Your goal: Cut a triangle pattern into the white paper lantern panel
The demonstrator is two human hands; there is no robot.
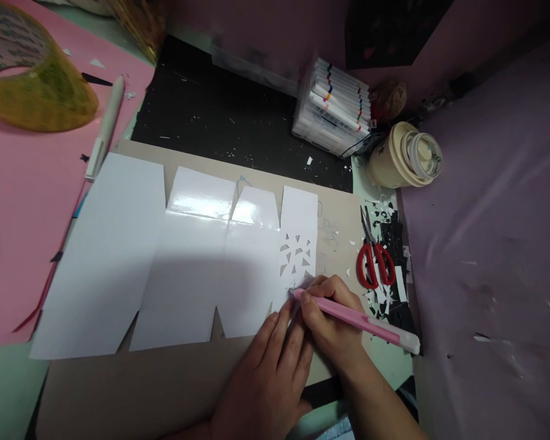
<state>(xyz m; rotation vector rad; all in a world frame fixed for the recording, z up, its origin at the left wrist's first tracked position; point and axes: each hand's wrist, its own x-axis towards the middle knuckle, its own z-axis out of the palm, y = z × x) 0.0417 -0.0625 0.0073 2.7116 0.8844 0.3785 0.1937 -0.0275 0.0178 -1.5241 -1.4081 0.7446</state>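
Observation:
A white sheet (187, 269), cut with flaps and notches along its edges, lies flat and shiny on a tan board (132, 391). Several small triangular holes pierce its right-hand panel. My right hand (334, 318) grips a pink craft knife (357, 316) like a pen, the tip at the sheet just below those holes. Flat on the sheet's lower right edge rests my left hand (275, 373), fingers stretched out beside the knife tip. Part of the panel's lower end is hidden under my hands.
Red-handled scissors (376, 263) lie on the right among black and white paper scraps (392, 238). Behind are a case of markers (337, 107), a beige cup (394, 159) and a black sheet (211, 116). A tape roll (50, 98) and white cutter (106, 128) sit on pink paper (18, 226).

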